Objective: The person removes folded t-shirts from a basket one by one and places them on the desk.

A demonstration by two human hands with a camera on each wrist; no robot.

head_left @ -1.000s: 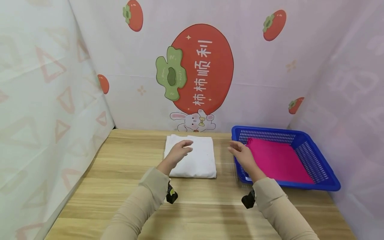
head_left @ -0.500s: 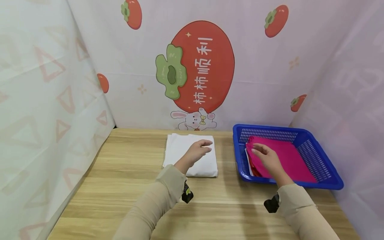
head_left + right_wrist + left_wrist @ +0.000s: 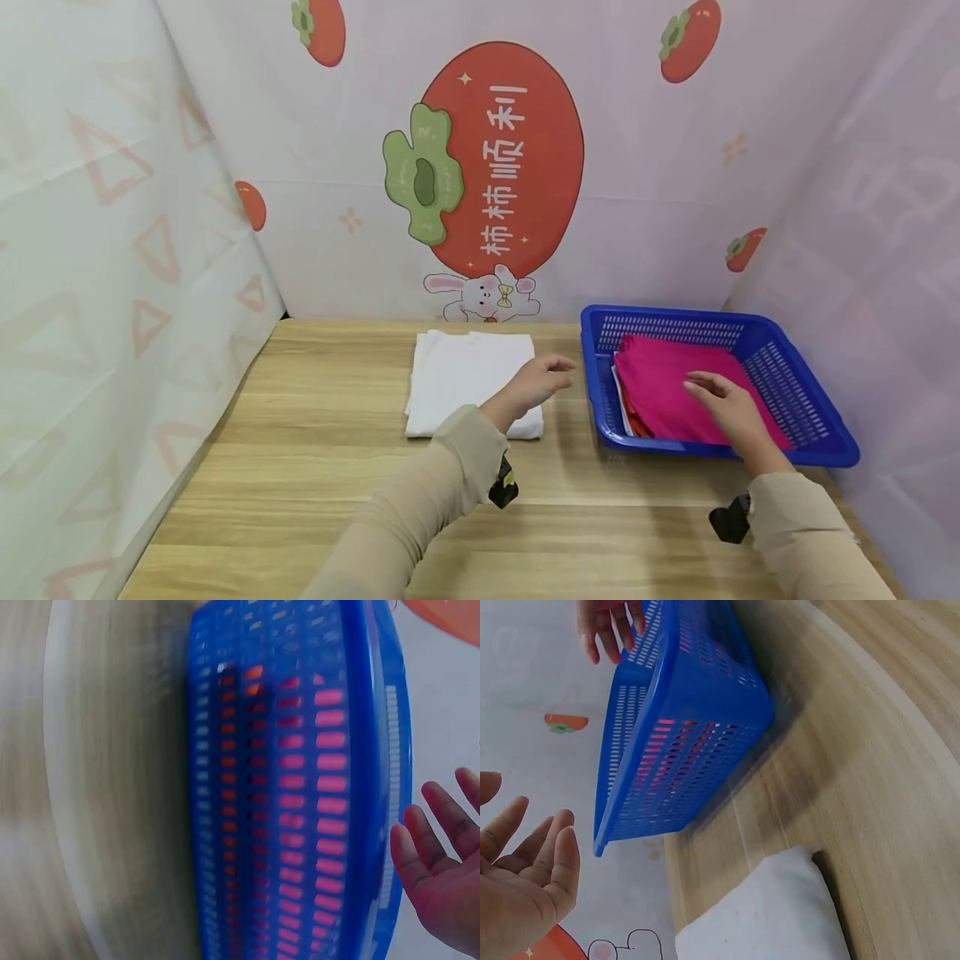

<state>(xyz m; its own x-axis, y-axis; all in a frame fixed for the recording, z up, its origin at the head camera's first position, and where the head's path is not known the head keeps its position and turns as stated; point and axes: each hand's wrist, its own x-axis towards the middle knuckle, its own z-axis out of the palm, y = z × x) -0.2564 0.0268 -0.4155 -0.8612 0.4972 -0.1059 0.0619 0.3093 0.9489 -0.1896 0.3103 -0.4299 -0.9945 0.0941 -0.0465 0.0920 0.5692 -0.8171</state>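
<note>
In the head view, my left hand (image 3: 534, 385) hovers over the right edge of a folded white cloth (image 3: 461, 375), fingers loosely bent and holding nothing. My right hand (image 3: 729, 407) hangs above a blue plastic basket (image 3: 817, 417) with slotted walls, its fingers relaxed and nothing in them. A folded bright pink cloth (image 3: 667, 367) lies on top inside the basket, with orange and white cloth edges showing beneath its left side. Through the slots in the right wrist view, pink and orange cloth (image 3: 330, 802) shows in layers. The left wrist view shows the left hand (image 3: 532, 877) with fingers spread beside the basket.
Everything stands on a wooden table (image 3: 330, 467). A pale backdrop printed with persimmons and a rabbit (image 3: 487, 292) rises behind it, and fabric walls (image 3: 112, 333) close in the left and right sides.
Both hands have moved right: the left across the white cloth to its right edge, the right from the basket's left rim to over the pink cloth. The cloths and basket stay in place.
</note>
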